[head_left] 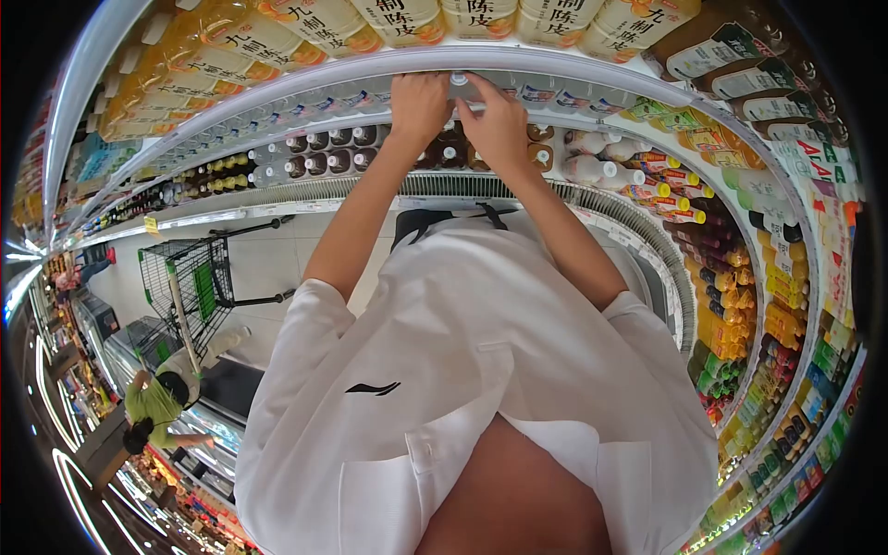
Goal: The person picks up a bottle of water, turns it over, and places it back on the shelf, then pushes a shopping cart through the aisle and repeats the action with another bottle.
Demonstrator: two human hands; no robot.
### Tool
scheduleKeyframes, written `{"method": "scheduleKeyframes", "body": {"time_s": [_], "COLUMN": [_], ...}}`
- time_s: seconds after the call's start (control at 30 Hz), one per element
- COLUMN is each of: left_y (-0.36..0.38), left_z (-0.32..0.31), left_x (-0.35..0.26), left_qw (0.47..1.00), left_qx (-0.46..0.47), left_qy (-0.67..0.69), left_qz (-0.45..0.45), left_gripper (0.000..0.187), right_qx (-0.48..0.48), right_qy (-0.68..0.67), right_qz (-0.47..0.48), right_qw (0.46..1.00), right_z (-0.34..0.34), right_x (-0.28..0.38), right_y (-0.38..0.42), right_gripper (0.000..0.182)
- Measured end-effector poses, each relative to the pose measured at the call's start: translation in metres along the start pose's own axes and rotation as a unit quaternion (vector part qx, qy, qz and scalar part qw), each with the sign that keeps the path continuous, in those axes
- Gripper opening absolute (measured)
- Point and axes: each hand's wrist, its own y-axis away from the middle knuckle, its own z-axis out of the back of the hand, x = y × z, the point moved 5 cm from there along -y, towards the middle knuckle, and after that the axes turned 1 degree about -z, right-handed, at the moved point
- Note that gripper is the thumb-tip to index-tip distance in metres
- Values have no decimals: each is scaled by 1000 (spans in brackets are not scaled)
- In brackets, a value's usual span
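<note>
Both hands reach to the middle shelf, near a clear bottle with a pale cap (459, 80). My left hand (422, 104) is on the left of this bottle, its back toward the camera and its fingertips hidden at the shelf edge. Just right of the cap, my right hand (493, 120) has its thumb and index finger apart, the index fingertip close to the cap; the other fingers are bent and partly hidden. Clear bottles (546, 91) stand in a row on this shelf. Above them are large bottles of orange-yellow drink (407, 20).
Below the hands, dark bottles with white caps (339, 161) fill a lower shelf, above a grey grille (314, 191). Curved shelves of colourful bottles (726, 314) run down the right. At left are a shopping cart (190, 287) and a person in green (155, 407).
</note>
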Motion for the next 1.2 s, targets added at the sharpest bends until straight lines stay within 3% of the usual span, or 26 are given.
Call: {"method": "scheduleKeyframes", "body": {"time_s": [0.07,0.1,0.17,0.2,0.37,0.5,0.67,0.97,1.2], "left_y": [-6,-8,-14,-15,-20,-28,-24,-26,-42], "left_z": [2,-3,-4,0,8,0,6,8,14], "left_x": [-2,0,6,6,4,2,-5,-14,-67], "left_qw": [997,997,995,997,999,998,999,997,999], "left_qx": [44,46,-84,-40,-23,43,5,-14,-6], "left_qy": [-31,-31,-42,-34,-39,-36,-38,-76,9], "left_qz": [52,50,38,48,-13,6,5,-11,-39], "left_gripper": [50,50,53,55,64,70,71,71,74], "right_qx": [82,81,108,108,177,190,263,338,295], "right_qy": [-29,-29,-119,-118,-261,-245,-355,-292,-279], "right_qz": [-141,-144,-203,-204,-356,-342,-371,-312,-308], "right_qw": [986,986,966,966,880,887,817,838,860], "right_z": [22,28,32,40,73,96,111,140,159], "right_x": [3,-1,-24,-30,-44,-49,-40,-26,-31], "right_y": [17,29,64,78,122,124,113,122,134], "right_gripper": [33,33,35,35,30,27,20,15,14]}}
